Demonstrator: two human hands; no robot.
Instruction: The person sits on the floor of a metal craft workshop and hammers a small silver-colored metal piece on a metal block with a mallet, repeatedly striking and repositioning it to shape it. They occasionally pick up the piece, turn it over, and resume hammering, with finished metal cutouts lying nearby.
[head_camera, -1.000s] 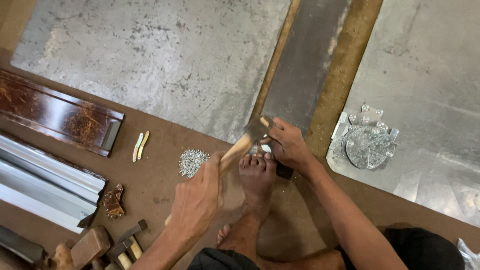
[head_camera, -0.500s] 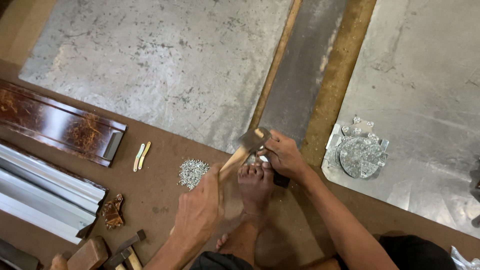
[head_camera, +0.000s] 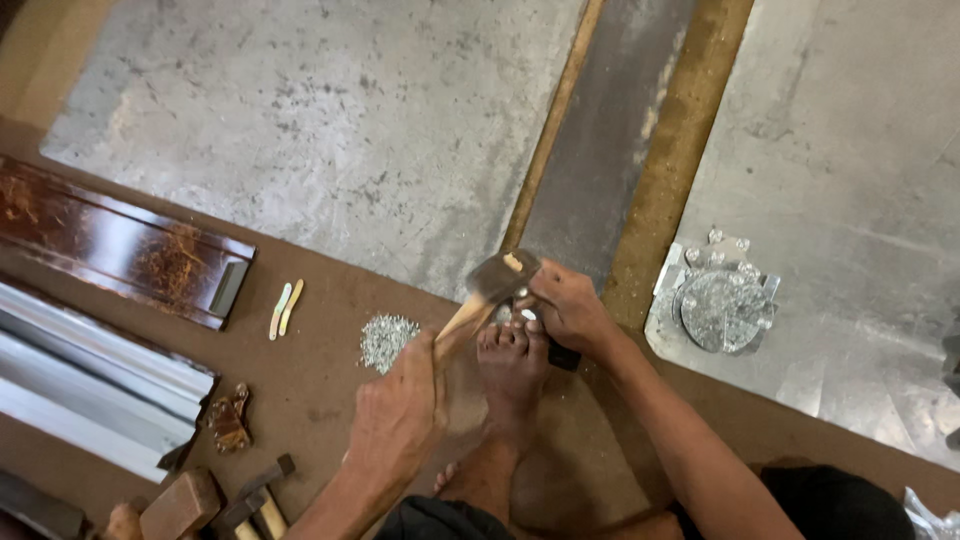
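Observation:
My left hand (head_camera: 398, 420) grips the wooden handle of a hammer (head_camera: 497, 275). Its steel head is over small shiny metal pieces (head_camera: 522, 315) just past the toes of my bare foot (head_camera: 510, 365). My right hand (head_camera: 568, 308) is closed around a small dark object that rests on the brown board (head_camera: 330, 390), with its fingers right beside the hammer head. What the right hand holds is mostly hidden. A little heap of silvery metal bits (head_camera: 385, 338) lies left of the foot.
A round metal disc on a cut metal sheet (head_camera: 722, 310) lies to the right. At the left are a dark wood moulding (head_camera: 120, 245), silver profiles (head_camera: 90, 385), two pale sticks (head_camera: 285, 308), a brown ornament (head_camera: 228, 420), and spare hammers (head_camera: 255, 500) by a wooden block (head_camera: 180, 505).
The view has drifted slightly. The hammer head stays close to my right hand's fingers and both hands keep their grips.

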